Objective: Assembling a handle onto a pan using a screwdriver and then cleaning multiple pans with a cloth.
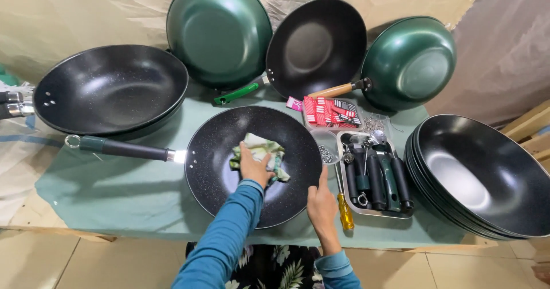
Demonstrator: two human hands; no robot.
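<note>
A black speckled wok point(223, 134) with a dark green handle point(123, 148) lies in front of me on the green cloth-covered table point(114, 191). My left hand point(253, 166) presses a crumpled green-and-white cloth point(264, 151) against the wok's inside. My right hand point(321, 204) rests on the wok's right rim, fingers closed around the edge. Both sleeves are blue.
Another black wok point(109, 88) sits at the left. Two green woks point(220, 28) point(409, 63) and a black one point(315, 42) lean at the back. Stacked black woks point(487, 174) stand on the right. A metal tray point(375, 174) holds handles; a yellow-handled screwdriver point(345, 209), red packets point(331, 111) and small hardware lie nearby.
</note>
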